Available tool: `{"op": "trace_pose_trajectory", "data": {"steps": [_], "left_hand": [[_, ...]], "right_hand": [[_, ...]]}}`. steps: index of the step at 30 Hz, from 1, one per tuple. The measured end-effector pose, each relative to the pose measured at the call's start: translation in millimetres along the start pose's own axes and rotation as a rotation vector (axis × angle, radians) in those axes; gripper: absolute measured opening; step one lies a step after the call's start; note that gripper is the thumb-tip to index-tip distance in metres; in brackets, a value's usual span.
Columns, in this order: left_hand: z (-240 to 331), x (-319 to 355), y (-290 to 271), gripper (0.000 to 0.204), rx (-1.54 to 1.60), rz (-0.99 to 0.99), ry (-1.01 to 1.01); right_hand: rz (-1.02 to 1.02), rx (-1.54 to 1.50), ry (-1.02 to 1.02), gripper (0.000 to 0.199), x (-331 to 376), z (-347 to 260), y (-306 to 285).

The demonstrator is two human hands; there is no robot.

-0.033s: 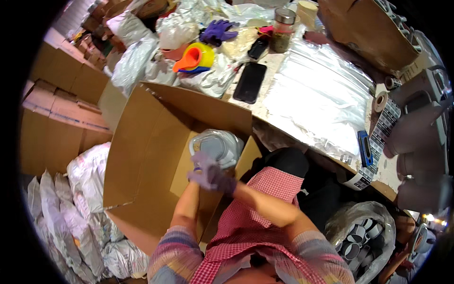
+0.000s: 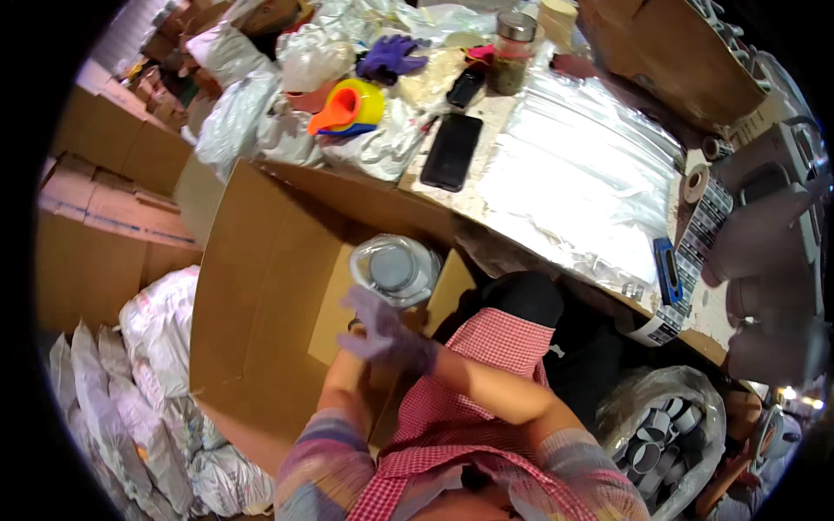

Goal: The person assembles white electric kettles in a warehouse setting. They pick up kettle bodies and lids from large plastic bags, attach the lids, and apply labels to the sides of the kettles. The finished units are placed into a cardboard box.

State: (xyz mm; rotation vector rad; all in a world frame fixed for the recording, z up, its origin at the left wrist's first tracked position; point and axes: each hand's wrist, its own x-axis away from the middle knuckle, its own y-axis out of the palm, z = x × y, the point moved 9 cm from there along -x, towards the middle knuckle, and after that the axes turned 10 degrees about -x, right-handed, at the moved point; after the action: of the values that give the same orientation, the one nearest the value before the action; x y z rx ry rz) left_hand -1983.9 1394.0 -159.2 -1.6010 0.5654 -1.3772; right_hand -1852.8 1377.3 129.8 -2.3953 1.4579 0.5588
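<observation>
A large cardboard box stands in front of me with its flaps raised. Inside, near its far right corner, sits a grey round-topped container in a clear plastic bag. My right hand, in a thin purple glove, reaches across over my left wrist just on the near side of the container. Its fingers look stretched and apart, slightly blurred. My left forearm enters the box from below. Most of my left hand is hidden under the right, so its fingers and anything in them do not show.
On the table lie a black phone, a stack of clear plastic bags, a blue cutter and a label roll. Grey pitchers stand at right. A bag of grey parts is below; white sacks lie left.
My right hand's fingers have spread and drawn back a little from the bagged container. The container has turned slightly, and its pale handle no longer shows at the left. The view has shifted slightly.
</observation>
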Motion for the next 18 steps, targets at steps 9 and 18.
{"op": "trace_pose_trajectory", "data": {"steps": [9, 18], "left_hand": [[-6, -97, 74, 0.08, 0.51, 0.133, 0.076], [-36, -76, 27, 0.092, 0.965, -0.15, 0.031]], "right_hand": [[0.327, 0.175, 0.635, 0.033, 155, -88, -304], [0.927, 0.59, -0.09, 0.033, 92, -332, -668]]}}
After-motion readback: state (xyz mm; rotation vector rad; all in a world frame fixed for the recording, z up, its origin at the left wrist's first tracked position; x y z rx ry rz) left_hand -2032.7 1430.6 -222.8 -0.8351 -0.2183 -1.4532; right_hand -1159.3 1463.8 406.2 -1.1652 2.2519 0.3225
